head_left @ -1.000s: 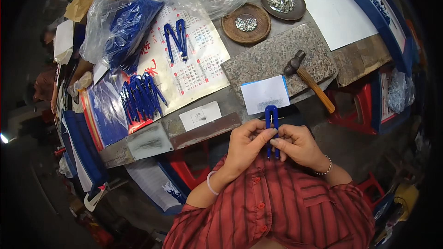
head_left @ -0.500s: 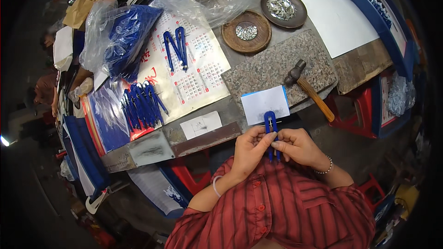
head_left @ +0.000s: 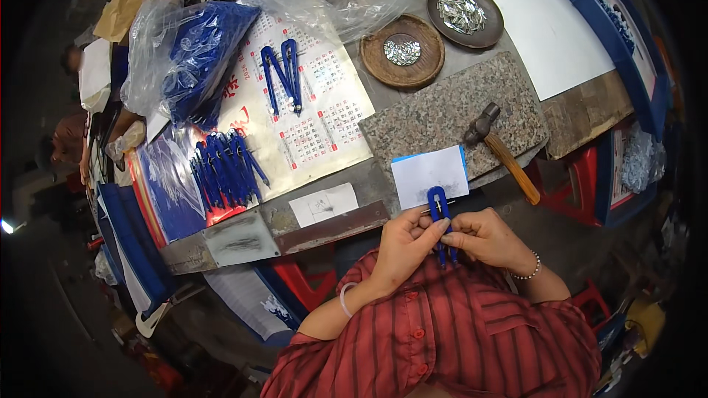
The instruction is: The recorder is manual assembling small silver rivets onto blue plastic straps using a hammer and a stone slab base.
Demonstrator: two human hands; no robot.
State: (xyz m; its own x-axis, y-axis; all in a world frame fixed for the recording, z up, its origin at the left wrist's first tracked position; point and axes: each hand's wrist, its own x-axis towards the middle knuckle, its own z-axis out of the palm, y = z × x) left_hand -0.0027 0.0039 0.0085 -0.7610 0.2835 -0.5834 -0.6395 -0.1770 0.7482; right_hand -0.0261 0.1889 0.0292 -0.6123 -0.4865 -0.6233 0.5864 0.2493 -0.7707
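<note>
In front of my chest I hold a blue drawing compass (head_left: 439, 206), its rounded head up and its two legs pointing down towards my shirt. A thin metal rod crosses it below the head. My left hand (head_left: 398, 254) pinches its left side between thumb and fingers. On the other side, my right hand (head_left: 488, 239) grips the legs, its thumb close to my left thumb. The fingers partly hide the middle of the legs. Just beyond the compass head lies white paper (head_left: 428, 171) with grey smudges, over a blue sheet.
A hammer (head_left: 511, 166) rests on a granite slab (head_left: 424, 125). Two round dishes, one brown (head_left: 372, 50) and one dark (head_left: 495, 29), hold small metal pieces. Several blue compasses (head_left: 225, 171) lie bundled at left on a calendar sheet (head_left: 324, 81). A plastic bag (head_left: 195, 51) stands behind.
The compass has tilted slightly, its legs now leaning a little to the right. My hands keep hold of it. The whole view has shifted slightly.
</note>
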